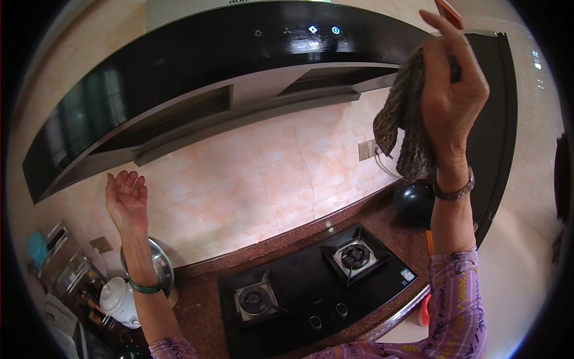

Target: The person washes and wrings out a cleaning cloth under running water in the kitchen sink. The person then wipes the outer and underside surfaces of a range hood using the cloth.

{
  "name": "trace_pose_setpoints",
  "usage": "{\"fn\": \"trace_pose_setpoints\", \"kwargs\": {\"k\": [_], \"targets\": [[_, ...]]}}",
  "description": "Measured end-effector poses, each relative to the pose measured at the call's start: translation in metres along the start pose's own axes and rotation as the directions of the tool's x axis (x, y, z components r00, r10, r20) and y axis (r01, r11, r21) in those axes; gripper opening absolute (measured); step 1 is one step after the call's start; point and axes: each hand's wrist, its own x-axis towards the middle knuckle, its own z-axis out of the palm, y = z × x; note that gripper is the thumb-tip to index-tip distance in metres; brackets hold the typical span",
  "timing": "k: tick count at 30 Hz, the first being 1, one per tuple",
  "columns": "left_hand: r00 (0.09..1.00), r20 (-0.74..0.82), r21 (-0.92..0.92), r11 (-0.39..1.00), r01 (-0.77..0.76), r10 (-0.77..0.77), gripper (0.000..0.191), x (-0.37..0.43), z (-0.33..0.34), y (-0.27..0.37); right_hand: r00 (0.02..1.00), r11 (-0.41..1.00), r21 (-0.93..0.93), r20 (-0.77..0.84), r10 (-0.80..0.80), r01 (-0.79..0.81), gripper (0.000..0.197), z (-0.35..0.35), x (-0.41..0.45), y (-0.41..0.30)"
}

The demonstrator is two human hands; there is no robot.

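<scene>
In my raised right hand (450, 94) I grip a dark grey-brown cloth (410, 112), which hangs down on the hand's left side. That hand is at the right end of a black range hood (202, 58); whether the cloth touches the hood I cannot tell. Two control icons glow on the hood's glossy front. Below the hood's left part, my left hand (128, 197) is lifted with palm up and fingers loosely curled, holding nothing. A green bangle (145, 287) circles the left wrist. Beneath both arms lies a black two-burner gas hob (291, 309).
The hob is set in a reddish-brown stone counter (195, 291). A black wok (412, 202) stands at the right, near a wall socket (368, 149). At left are a white electric cooker (117, 298), a shiny metal lid or bowl (161, 260) and a rack (67, 264).
</scene>
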Motion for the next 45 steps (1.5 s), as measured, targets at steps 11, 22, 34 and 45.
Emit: {"fn": "trace_pose_setpoints", "kwargs": {"k": [11, 22, 34, 45], "targets": [[0.694, 0.676, -0.227, 0.966, -0.123, 0.247, 0.066, -0.011, 0.017, 0.047, 0.966, 0.892, 0.420, 0.114, -0.234, 0.167, 0.021, 0.179, 0.080, -0.210], [0.962, 0.145, 0.054, 0.969, -0.242, 0.233, 0.069, -0.023, 0.063, 0.048, 0.990, 0.982, -0.125, 0.033, -0.135, 0.138, 0.016, 0.123, 0.049, -0.019], [0.953, 0.194, 0.131, 0.956, -0.262, 0.234, 0.060, -0.022, 0.053, 0.055, 0.992, 0.855, -0.511, 0.033, 0.119, -0.085, 0.023, -0.014, 0.006, 0.233], [0.922, 0.379, 0.083, 0.990, -0.118, 0.078, 0.045, -0.042, 0.021, 0.059, 0.936, 0.956, 0.091, -0.249, -0.249, 0.279, 0.016, 0.235, 0.039, -0.200]]}}
